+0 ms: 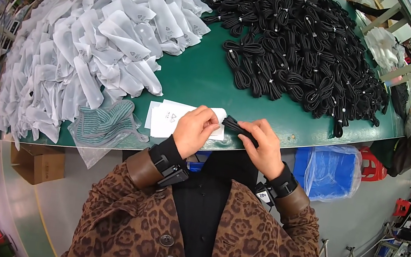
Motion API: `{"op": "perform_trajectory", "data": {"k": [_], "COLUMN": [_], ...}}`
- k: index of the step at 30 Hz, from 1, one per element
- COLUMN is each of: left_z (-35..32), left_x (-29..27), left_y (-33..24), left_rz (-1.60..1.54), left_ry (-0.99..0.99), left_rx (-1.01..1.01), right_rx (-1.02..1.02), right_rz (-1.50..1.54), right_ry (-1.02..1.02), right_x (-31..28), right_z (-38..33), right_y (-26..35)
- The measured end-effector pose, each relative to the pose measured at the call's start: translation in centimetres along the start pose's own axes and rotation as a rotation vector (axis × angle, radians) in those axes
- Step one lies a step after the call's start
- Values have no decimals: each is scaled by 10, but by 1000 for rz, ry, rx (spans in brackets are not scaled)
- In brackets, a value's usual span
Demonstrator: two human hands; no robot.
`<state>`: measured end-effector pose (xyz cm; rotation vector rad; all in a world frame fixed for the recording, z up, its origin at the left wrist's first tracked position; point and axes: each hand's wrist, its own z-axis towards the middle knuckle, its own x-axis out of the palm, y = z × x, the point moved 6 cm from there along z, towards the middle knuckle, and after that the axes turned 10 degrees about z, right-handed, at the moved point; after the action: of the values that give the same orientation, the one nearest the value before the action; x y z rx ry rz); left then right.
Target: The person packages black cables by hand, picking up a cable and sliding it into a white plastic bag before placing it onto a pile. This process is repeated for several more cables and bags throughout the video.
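Note:
My left hand (195, 132) pinches the edge of a flat white plastic bag (218, 114) near the front edge of the green table. Between the thumb and fingers of my right hand (264, 149) is a bundled black cable (236, 127), its end pointing left at the bag's raised edge. Whether the cable's tip is inside the bag or just against it, I cannot tell. Beneath my left hand lie more flat white bags (163, 117) in a small stack, printed with a dark mark.
A large heap of filled white bags (129, 32) covers the left of the table (191, 81). Coiled black cables (302, 52) are piled on the right. A striped green cloth (102, 126) in clear plastic lies front left. Below stand a lined blue bin (329, 171) and a cardboard box (40, 165).

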<state>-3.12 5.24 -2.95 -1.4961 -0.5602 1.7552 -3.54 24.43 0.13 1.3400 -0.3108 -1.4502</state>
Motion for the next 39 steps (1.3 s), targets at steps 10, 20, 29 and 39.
{"op": "perform_trajectory", "data": {"k": [10,20,29,39], "left_z": [-1,-1,2,25], "left_x": [-6,-10,-18,-42], "left_y": [-3,-14,-38,-29], "left_rz": [94,20,184,-176], "left_ry": [-51,-68,-104,-118], "left_rx": [111,184,414,162], "right_rx": [-187,-149,907,-209], "right_rz": [-142,-146,884,291], "right_ry": [74,122,79,-112], "right_x": [3,7,36,12], "right_z": [4,4,-6,37], "right_y": [3,1,-48,34]}}
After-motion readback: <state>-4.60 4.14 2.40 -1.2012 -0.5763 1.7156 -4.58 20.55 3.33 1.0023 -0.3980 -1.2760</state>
